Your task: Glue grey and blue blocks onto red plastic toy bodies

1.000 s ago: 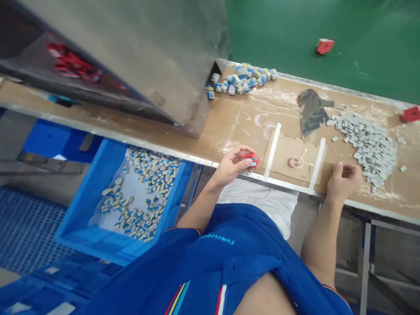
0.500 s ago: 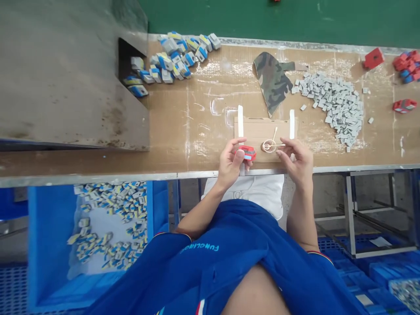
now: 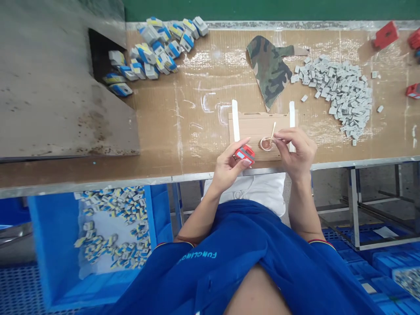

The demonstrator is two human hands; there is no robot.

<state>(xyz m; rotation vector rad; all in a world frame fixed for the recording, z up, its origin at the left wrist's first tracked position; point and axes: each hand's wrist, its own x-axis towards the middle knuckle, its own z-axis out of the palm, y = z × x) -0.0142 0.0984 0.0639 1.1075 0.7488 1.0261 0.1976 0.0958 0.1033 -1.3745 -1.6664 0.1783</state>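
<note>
In my left hand [image 3: 229, 167] is a small red toy car [image 3: 245, 154] with a grey band and pale windows, gripped between thumb and fingers. My right hand [image 3: 298, 151] pinches one end of a thin cotton swab, whose shaft reaches over a small round cup [image 3: 265, 143]; the fingers partly hide it. A second cotton swab [image 3: 273, 129] leans in the cup and points away from me. Under the cup lies a cardboard sheet [image 3: 252, 124] with a white strip along each side.
Beyond the sheet lies a camouflage cloth [image 3: 269, 70]. A heap of small grey pieces [image 3: 348, 96] spreads to its right, near red toy parts [image 3: 386, 35]. Blue-and-grey toy pieces [image 3: 160, 48] lie by a metal chute [image 3: 65, 87]. A blue crate [image 3: 49, 262] holds more below.
My right hand has moved inward and closed on the cotton swab at the cup. The red toy car has turned in my left hand. The whole view has shifted slightly.
</note>
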